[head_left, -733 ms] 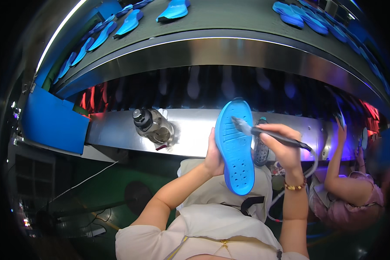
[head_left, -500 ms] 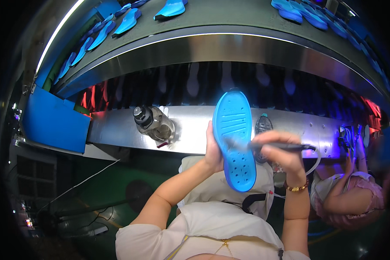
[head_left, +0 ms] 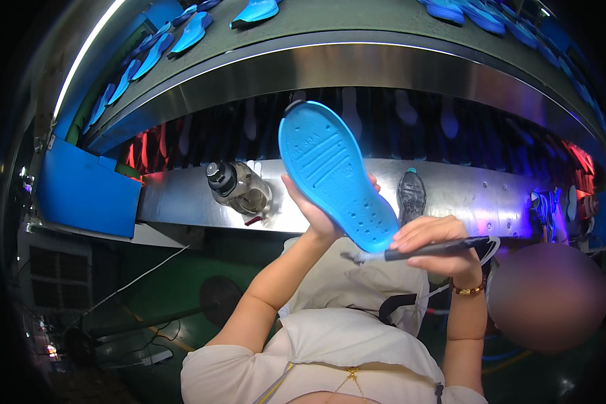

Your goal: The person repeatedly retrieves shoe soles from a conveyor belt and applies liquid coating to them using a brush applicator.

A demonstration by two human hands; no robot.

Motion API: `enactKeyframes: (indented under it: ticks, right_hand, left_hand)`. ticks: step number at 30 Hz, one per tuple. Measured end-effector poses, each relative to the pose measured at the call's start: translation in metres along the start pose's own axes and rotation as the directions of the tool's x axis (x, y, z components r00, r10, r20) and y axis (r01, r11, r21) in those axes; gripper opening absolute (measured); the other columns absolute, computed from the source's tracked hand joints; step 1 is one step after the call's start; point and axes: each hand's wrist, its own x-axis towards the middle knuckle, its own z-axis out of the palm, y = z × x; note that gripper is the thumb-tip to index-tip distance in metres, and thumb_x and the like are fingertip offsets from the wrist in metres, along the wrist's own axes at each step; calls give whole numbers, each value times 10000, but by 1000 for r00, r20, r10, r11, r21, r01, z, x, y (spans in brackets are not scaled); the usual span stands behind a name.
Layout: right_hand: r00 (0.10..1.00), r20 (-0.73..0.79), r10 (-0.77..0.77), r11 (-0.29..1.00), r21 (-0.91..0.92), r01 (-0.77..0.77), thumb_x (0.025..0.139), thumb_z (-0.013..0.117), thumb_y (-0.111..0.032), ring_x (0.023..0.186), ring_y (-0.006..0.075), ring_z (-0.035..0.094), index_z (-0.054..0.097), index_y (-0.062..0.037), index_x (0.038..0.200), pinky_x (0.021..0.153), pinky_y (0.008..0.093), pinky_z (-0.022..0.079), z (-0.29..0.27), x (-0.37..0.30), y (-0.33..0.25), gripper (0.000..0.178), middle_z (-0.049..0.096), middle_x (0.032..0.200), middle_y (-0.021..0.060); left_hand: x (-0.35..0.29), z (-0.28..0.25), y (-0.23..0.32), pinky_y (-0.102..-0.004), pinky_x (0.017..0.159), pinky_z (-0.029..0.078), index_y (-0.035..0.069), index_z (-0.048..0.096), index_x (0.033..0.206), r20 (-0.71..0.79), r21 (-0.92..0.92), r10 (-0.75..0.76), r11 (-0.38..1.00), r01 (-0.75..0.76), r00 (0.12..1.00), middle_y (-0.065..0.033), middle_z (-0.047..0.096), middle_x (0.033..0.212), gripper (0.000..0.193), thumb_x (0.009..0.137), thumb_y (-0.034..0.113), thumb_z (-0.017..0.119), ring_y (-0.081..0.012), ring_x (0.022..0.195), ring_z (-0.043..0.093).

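Note:
A bright blue shoe sole, with raised bars and small holes on the face turned up, is held in my left hand. My left fingers wrap round its edges from beneath, and it tilts with its top end to the far left. In my right hand is a brush with a dark handle and a thin pale tube at its rear. Its blurred bristle tip is by the near end of the sole; whether they touch I cannot tell. Beyond my right hand, a dark sole lies on the metal ledge.
A clear bottle with a black lid stands on the ledge to the left. Above, several blue soles lie on a green conveyor belt. At the left is a blue panel. Another person sits close on the right.
The blue sole has tilted, its top end swinging far left. The brush has moved from the sole's middle down to its near end.

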Motion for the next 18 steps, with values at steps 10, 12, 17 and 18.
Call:
enactKeyframes:
  ticks: [10, 12, 17, 18]
  right_hand:
    - [969, -204, 138, 964, 251, -84, 664, 670, 36, 889, 240, 607, 641, 14, 872, 812, 328, 475, 1, -22, 10, 211, 644, 901, 136]
    - [924, -338, 179, 984, 72, -164, 651, 678, 44, 886, 247, 601, 641, 19, 869, 826, 336, 469, 9, -17, 11, 222, 647, 902, 140]
    - [952, -199, 231, 877, 465, -116, 689, 643, 59, 924, 247, 596, 614, 47, 886, 848, 326, 461, 11, -28, 27, 200, 631, 931, 166]
    - [890, -263, 374, 796, 584, -162, 707, 628, 58, 937, 244, 592, 603, 48, 899, 850, 331, 461, 15, -29, 28, 194, 624, 948, 175]
  left_hand:
    - [5, 8, 14, -412, 666, 492, 14, 465, 1097, -126, 51, 29, 998, -23, 992, -201, 585, 824, 1009, 670, 825, 43, -299, 736, 591]
    - [9, 10, 14, -424, 672, 488, 15, 464, 1098, -149, 82, 42, 996, -30, 988, -200, 580, 843, 997, 672, 825, 68, -310, 747, 586]
    - [11, 11, 20, -439, 668, 488, 15, 460, 1094, -57, 92, 12, 996, -7, 998, -198, 580, 854, 989, 672, 827, 85, -321, 745, 586]
    - [12, 16, 20, -446, 727, 472, 18, 421, 1156, -91, -10, -58, 998, 57, 994, -204, 555, 942, 974, 690, 813, 108, -327, 825, 569]
